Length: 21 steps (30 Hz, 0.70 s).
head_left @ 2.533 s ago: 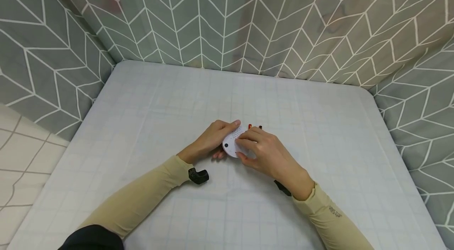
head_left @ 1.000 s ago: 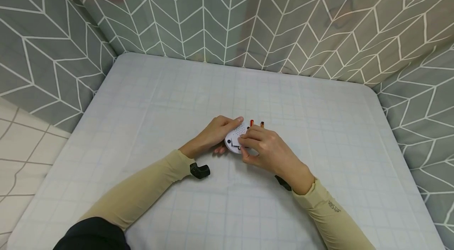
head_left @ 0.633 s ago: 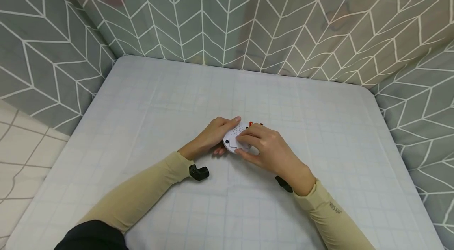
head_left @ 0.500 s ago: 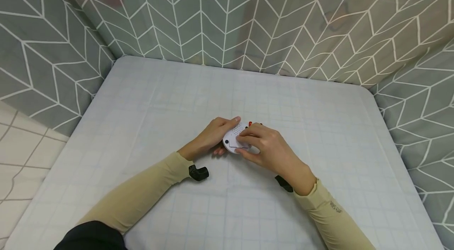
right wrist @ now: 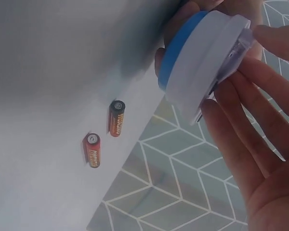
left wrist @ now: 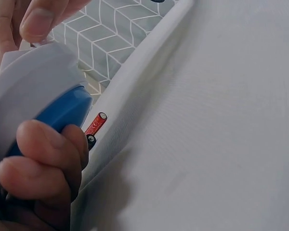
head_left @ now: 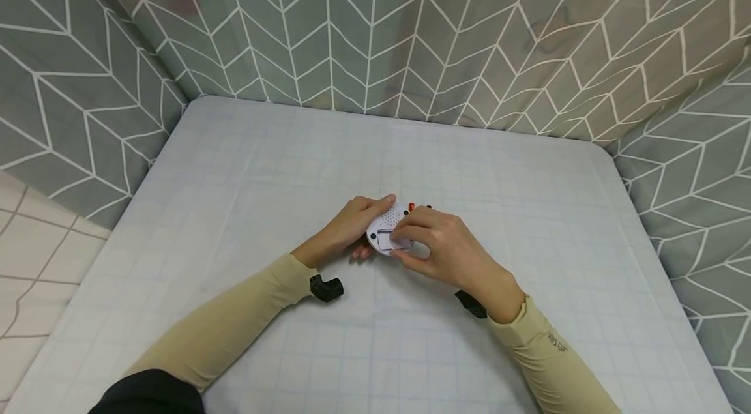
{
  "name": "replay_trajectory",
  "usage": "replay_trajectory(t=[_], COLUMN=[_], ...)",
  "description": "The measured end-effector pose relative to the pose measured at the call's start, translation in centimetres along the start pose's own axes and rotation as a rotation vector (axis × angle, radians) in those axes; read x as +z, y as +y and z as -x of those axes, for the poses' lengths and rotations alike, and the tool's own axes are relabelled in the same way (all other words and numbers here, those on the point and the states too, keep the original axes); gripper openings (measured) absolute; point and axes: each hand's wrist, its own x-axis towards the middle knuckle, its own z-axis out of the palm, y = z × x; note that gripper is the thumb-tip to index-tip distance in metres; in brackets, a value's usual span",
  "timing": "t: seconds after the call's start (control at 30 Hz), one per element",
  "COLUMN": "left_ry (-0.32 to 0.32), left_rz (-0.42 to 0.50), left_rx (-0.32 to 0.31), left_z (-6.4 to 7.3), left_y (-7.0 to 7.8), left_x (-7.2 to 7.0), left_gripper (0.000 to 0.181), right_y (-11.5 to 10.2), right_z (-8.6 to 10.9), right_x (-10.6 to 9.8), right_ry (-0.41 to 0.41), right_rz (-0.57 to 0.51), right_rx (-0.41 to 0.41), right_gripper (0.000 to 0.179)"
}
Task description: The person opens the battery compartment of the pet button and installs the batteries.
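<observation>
My left hand [head_left: 347, 229] grips a round white device [head_left: 394, 216] with a dotted back. Its thumb lies along the far edge and the fingers curl beneath. In the left wrist view, those fingers press the device's blue side [left wrist: 67, 111]. Over the back, my right hand [head_left: 447, 248] pinches a white battery cover [right wrist: 237, 54] between thumb and fingers. The cover is tilted up, with a dark gap at its edge. What lies inside the compartment is hidden. Just past the right hand, a red battery [right wrist: 93, 151] and a black-and-orange battery [right wrist: 117, 119] lie apart on the table.
A white cloth with a faint grid covers the table [head_left: 281, 160]. Grey curtains [head_left: 352, 29] with white chevron lines hang behind it and along both sides. Tiled floor [head_left: 41, 257] shows at the left.
The battery cover lay nearly flat half a second ago; now it is raised, with a dark slot showing. The left hand keeps its grip, and both hands stay in nearly the same place.
</observation>
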Motion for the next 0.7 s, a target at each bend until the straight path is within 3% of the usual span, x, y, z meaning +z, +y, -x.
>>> replay_trajectory(t=[0.33, 0.5, 0.7], left_ry=[-0.024, -0.040, -0.052], left_rz=[0.000, 0.014, 0.020], left_rx=[0.006, 0.044, 0.029], left_z=[0.06, -0.05, -0.28], left_y=[-0.06, -0.04, -0.16], left_x=[-0.03, -0.11, -0.02], left_gripper=[0.073, 0.073, 0.073], right_y=[0.39, 0.66, 0.73], right_z=[0.09, -0.06, 0.21], right_x=[-0.11, -0.21, -0.18], right_ry=[-0.036, -0.049, -0.053], right_rz=[-0.059, -0.094, -0.131], right_rx=[0.044, 0.072, 0.095], right_gripper=[0.028, 0.031, 0.030])
